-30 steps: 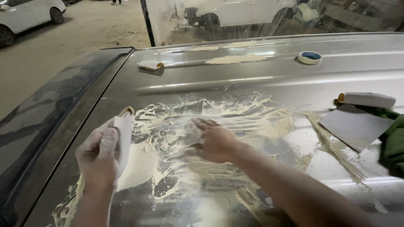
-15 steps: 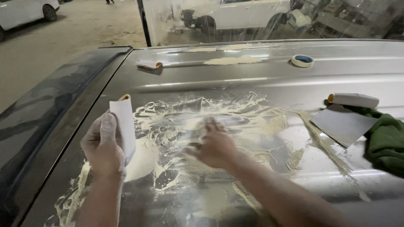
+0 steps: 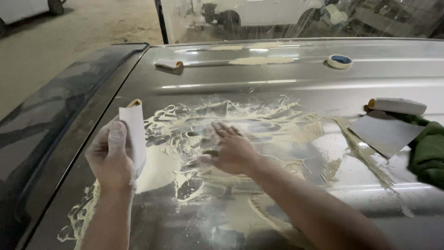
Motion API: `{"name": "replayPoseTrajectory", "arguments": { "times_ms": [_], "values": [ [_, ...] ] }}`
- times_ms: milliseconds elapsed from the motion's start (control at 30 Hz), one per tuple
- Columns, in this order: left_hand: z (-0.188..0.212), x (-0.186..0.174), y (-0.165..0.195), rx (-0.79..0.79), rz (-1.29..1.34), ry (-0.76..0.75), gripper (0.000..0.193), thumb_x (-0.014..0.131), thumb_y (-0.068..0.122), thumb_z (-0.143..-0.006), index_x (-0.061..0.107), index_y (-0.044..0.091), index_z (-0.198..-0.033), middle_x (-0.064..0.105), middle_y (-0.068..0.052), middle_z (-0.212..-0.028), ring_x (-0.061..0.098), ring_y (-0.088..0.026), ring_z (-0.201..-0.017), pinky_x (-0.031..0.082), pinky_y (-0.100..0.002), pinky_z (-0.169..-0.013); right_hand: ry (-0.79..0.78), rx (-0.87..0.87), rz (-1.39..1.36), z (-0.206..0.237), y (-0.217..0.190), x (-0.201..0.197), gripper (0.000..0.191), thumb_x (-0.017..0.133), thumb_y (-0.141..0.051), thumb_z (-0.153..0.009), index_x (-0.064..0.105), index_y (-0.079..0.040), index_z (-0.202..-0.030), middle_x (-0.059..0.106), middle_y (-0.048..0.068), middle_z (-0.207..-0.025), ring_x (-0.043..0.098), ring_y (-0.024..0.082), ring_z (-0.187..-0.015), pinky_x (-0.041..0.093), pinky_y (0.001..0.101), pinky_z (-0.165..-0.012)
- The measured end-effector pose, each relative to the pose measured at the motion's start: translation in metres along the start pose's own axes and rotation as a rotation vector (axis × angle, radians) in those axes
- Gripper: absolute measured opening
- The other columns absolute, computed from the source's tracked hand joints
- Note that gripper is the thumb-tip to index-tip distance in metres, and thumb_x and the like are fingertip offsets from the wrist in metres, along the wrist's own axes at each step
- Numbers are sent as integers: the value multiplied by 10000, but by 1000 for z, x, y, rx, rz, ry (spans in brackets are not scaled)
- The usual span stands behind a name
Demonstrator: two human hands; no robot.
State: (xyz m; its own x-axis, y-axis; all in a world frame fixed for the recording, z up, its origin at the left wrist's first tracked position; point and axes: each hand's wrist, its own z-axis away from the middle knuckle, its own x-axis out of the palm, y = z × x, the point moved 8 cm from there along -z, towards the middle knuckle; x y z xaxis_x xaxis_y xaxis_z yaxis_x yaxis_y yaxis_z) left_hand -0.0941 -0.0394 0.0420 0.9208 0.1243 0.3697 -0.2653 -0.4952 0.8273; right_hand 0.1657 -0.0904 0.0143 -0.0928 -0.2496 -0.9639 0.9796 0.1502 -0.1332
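Note:
My left hand (image 3: 111, 159) grips a folded sheet of sandpaper (image 3: 134, 134), held upright above the left side of a grey car roof panel (image 3: 259, 74). My right hand (image 3: 231, 148) lies flat with fingers spread on the panel, in the middle of a patch of pale yellow sanding dust (image 3: 222, 125). The fingers look blurred from motion. Both hands are coated in dust.
A roll of masking tape (image 3: 340, 61) and a small sanding piece (image 3: 169, 65) lie at the far edge. A flat grey sandpaper sheet (image 3: 384, 132), a rolled sheet (image 3: 397, 105) and a green cloth (image 3: 430, 150) sit on the right. The windscreen edge (image 3: 69, 115) runs down the left.
My right hand has slid left and forward across the dust. My left hand has lifted the sandpaper slightly higher and more upright.

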Motion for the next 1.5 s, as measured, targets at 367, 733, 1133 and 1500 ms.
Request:
{"name": "replayPoseTrajectory", "arguments": {
  "times_ms": [367, 733, 1133, 1500],
  "values": [
    [12, 16, 11, -68, -107, -39, 168, 643, 123, -1034, 748, 51, -1144, 762, -114, -1068, 751, -154, -889, 652, -290, -773, 157, 197, -12, 63, 107, -7, 917, 371, -656, -986, 50, -59, -1604, -16, 147, -1702, -30, 295, -1566, 12, 462, -1237],
    [63, 187, -17, 421, -1109, -815, 549, 779, 494, -774, 764, 112, -1168, 695, -98, -1198, 613, -325, -1146, 478, -457, -1005, 450, 370, -440, 97, 163, -6, 572, 624, -540, -923, 651, -152, -1343, 710, 131, -1220, 691, 268, -1039, 586, 435, -892],
    [36, 223, -51, 454, -1247, -768, 501, 735, 465, -811, 723, 72, -1120, 624, -144, -1182, 558, -353, -1179, 474, -490, -977, 560, 122, -453, 83, 161, -19, 533, 636, -506, -923, 702, -89, -1248, 746, 98, -1187, 696, 267, -1074, 457, 426, -1090],
    [34, 200, -43, 401, -1472, -702, 475, 692, 516, -866, 728, 126, -1134, 640, -128, -1203, 559, -351, -1202, 485, -493, -1011, 472, 147, -460, 81, 162, -11, 506, 593, -539, -945, 692, -149, -1250, 759, 78, -1065, 716, 234, -942, 563, 443, -930]
  ]
}}
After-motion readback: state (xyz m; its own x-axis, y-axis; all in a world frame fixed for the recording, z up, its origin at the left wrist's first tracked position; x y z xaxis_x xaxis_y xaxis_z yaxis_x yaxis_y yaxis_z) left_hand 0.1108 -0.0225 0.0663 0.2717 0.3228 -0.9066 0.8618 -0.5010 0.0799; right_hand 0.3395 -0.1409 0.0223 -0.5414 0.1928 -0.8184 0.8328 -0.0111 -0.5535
